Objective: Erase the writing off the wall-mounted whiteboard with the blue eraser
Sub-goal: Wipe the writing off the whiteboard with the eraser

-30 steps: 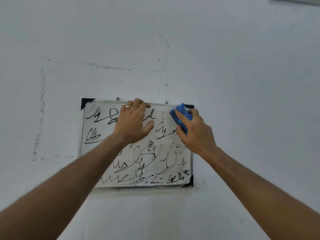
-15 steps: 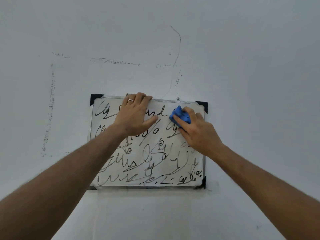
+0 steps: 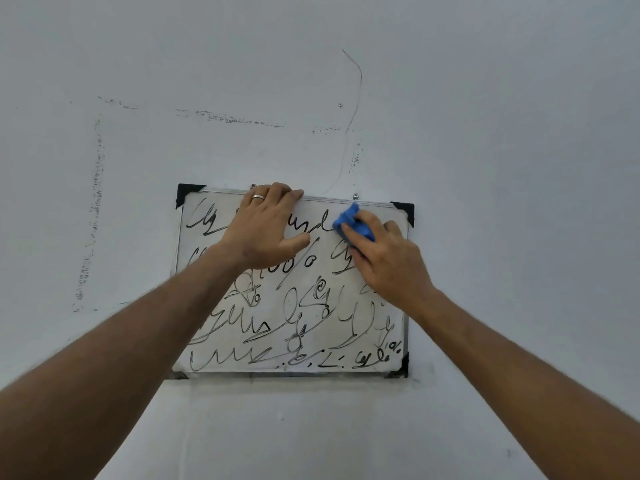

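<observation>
We see a whiteboard [image 3: 294, 306] hung on a pale wall [image 3: 485, 133], black plastic corners, metal frame. The black marker writing [image 3: 263, 327] covers most of the board: mostly scribbles and loops we cannot read. What we can make out is "100%" near the middle left, partly under the left wrist, something like "nd" near the top centre, a small circled mark mid-board, and a small "%" at the lower right corner. No brand or label visible.

The left hand [image 3: 266, 226] lies open and flat on the upper board, fingertips over the top frame edge, a ring [image 3: 257, 197] on one finger. It and its forearm hide part of the writing on the upper left and middle.

The right hand [image 3: 384, 261] grips the blue eraser [image 3: 351, 221], fingers curled over it, pressing it to the board near the top edge, right of centre, just beside the "nd". The board patch right of that hand looks bare.

Around: two small screws [image 3: 355, 196] at the top frame, a thin cracked line [image 3: 356, 98] running up the wall, dotted dark residue marks [image 3: 97, 202] forming a rough rectangle outline left and above.
</observation>
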Tool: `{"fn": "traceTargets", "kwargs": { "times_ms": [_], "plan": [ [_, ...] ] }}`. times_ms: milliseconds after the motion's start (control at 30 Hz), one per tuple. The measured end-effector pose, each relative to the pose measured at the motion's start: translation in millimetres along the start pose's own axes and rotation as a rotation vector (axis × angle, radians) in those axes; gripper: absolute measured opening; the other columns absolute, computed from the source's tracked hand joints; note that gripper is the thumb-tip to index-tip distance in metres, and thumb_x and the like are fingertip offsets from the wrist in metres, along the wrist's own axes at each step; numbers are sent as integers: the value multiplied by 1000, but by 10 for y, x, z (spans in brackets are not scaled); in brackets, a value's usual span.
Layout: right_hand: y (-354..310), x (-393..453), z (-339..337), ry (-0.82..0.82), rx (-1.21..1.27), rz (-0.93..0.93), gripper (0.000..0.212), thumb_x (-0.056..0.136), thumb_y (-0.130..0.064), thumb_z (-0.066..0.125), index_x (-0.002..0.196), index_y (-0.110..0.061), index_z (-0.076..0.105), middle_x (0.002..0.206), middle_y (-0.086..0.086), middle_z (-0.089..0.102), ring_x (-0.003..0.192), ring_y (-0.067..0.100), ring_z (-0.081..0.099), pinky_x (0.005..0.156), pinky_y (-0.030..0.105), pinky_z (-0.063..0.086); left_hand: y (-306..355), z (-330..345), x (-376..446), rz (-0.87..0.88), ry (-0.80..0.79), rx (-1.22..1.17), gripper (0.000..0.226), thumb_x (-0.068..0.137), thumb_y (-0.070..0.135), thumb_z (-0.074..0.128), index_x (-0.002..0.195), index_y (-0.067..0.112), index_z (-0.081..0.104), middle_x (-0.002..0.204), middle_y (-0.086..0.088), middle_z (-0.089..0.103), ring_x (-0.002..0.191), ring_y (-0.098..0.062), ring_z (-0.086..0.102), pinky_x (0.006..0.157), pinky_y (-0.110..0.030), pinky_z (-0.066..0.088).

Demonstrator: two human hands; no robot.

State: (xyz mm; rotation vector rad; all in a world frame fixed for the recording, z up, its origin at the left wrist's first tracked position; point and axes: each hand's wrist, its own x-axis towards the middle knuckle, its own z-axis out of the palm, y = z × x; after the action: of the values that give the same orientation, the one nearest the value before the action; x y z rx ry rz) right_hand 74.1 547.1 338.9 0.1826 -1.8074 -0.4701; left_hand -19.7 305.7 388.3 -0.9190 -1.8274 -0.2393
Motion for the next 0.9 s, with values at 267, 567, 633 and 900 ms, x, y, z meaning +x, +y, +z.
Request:
{"fn": "traceTargets", "kwargs": {
  "times_ms": [267,567,633,900],
  "plan": [
    [-17,155,-32,52,33,79,46,94,-33,55,140,-26,56,138,3,53,89,26,54,51,33,52,-7,-100,0,-11,-62,-41,87,75,54,34,153,16,35,148,-3,39,140,-29,32,121,-43,19],
    [-68,194,-14,45,30,14,44,94,-33,53,137,-24,58,139,3,52,89,26,54,51,34,52,-55,-156,-20,15,-113,-47,88,77,54,37,156,16,32,154,-3,38,144,-26,31,121,-42,24],
    [-123,94,28,10,18,-91,45,96,-34,51,139,-24,56,140,4,51,89,25,52,51,33,52,-73,-189,-41,24,-129,-41,86,78,52,39,156,15,30,155,-4,36,144,-25,30,122,-42,25],
    [-311,244,41,55,74,-20,45,93,-33,55,137,-26,58,137,2,52,89,25,53,51,32,51,-225,-217,-165,-13,16,72,72,81,45,43,145,12,46,139,-4,45,134,-28,37,117,-40,23]
  ]
}}
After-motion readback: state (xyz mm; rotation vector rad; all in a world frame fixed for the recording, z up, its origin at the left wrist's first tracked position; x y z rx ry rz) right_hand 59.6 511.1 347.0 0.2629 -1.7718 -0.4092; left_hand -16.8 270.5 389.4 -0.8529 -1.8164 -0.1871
